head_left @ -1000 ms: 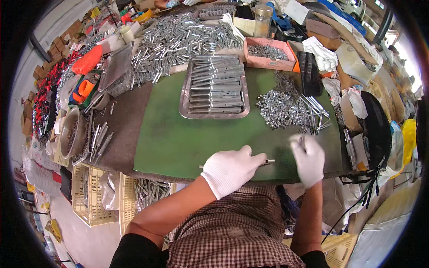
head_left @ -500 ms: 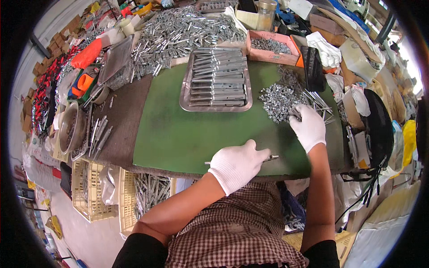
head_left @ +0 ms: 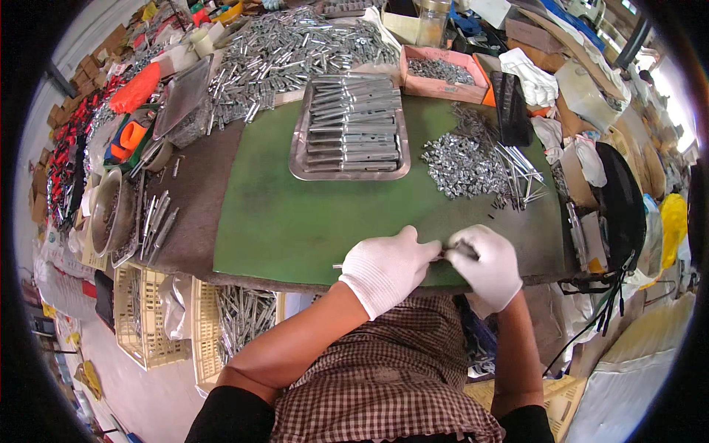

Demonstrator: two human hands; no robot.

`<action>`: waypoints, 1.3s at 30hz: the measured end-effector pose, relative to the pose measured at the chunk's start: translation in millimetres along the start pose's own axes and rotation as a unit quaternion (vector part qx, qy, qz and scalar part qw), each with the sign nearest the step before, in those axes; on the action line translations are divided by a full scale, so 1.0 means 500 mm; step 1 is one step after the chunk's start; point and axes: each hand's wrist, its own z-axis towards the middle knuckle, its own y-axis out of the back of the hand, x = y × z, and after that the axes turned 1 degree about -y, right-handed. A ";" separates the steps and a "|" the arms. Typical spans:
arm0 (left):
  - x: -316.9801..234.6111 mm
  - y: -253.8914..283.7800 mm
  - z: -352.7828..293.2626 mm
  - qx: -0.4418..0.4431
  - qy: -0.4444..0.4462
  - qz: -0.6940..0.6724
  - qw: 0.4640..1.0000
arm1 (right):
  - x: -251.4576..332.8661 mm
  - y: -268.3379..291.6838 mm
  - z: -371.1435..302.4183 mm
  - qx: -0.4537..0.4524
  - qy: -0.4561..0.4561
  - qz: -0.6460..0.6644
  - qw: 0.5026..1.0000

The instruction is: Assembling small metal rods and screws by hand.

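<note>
My left hand (head_left: pixel 388 269), in a white glove, is closed around a thin metal rod (head_left: pixel 337 266); one end sticks out on the left, and most of it is hidden in the palm. My right hand (head_left: pixel 489 267), also gloved, is closed at the rod's right end. Its fingertips pinch something small and dark that I cannot make out. Both hands are over the near edge of the green mat (head_left: pixel 310 221). Beyond them lies a heap of small metal fittings (head_left: pixel 465 168), with thin pins (head_left: pixel 523 173) beside it.
A metal tray (head_left: pixel 351 176) holds a stack of slotted metal tubes. Behind it spreads a big pile of metal parts (head_left: pixel 295 55). A pink box (head_left: pixel 443 85) of small parts stands next to a black tray (head_left: pixel 513 111). Loose rods (head_left: pixel 156 221) lie at the left; yellow crates (head_left: pixel 151 325) stand below.
My right hand has come from the heap of fittings toward me and now meets the right end of the rod. My left hand stays on the rod. The view has shifted slightly.
</note>
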 end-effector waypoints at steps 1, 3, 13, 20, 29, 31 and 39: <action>-0.001 -0.002 0.001 0.001 -0.005 -0.002 1.000 | -0.010 -0.014 -0.008 -0.014 0.031 -0.025 0.999; 0.002 -0.005 0.000 -0.013 -0.007 -0.001 1.000 | -0.002 -0.020 -0.014 -0.025 0.001 -0.036 0.999; -0.001 -0.007 0.001 -0.026 -0.014 0.018 0.999 | -0.080 0.024 0.124 -0.155 -0.058 -0.135 0.977; -0.003 -0.004 -0.002 -0.018 -0.002 0.013 1.000 | -0.070 0.019 0.102 -0.103 -0.070 -0.234 0.964; -0.004 -0.008 -0.003 -0.024 -0.004 -0.002 1.000 | -0.014 0.005 0.002 -0.010 0.007 0.018 1.000; -0.005 -0.007 -0.004 -0.026 -0.008 0.003 1.000 | -0.004 -0.004 -0.006 0.000 0.001 0.029 1.000; -0.008 -0.005 -0.004 -0.021 -0.012 0.001 1.000 | -0.007 -0.017 -0.014 -0.017 -0.003 -0.025 1.000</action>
